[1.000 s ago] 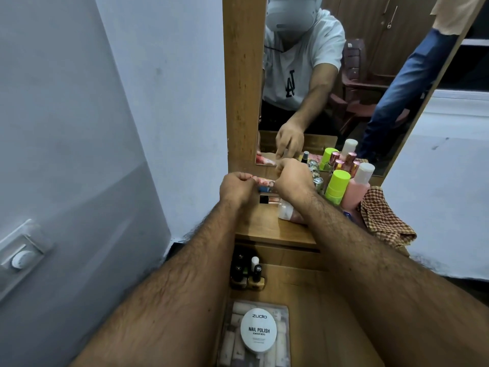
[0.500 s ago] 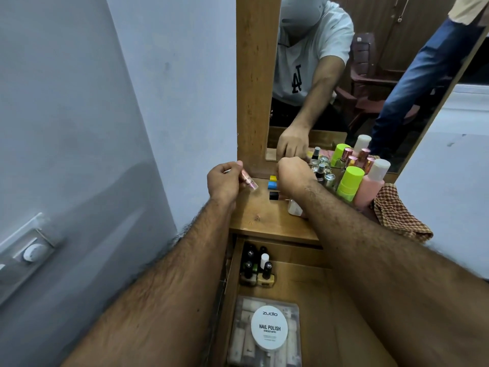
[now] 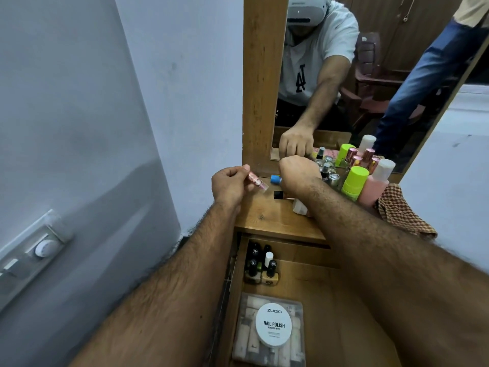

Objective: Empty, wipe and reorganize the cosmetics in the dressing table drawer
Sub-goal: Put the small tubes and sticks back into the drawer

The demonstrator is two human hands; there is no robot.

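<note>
left hand pinches small pink clear-ended tube, long axis pointing right-down over wooden tabletop | right hand fingers curled among bottles at mirror base, hold cannot tell | open wooden drawer directly below, left hand nearer | room free right of nail polish bottles

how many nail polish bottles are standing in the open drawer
5 show, clustered at the drawer's back left corner: two black-capped at the rear, a white-capped one in the middle, two black-capped in front. More may hide under the tabletop.
</note>
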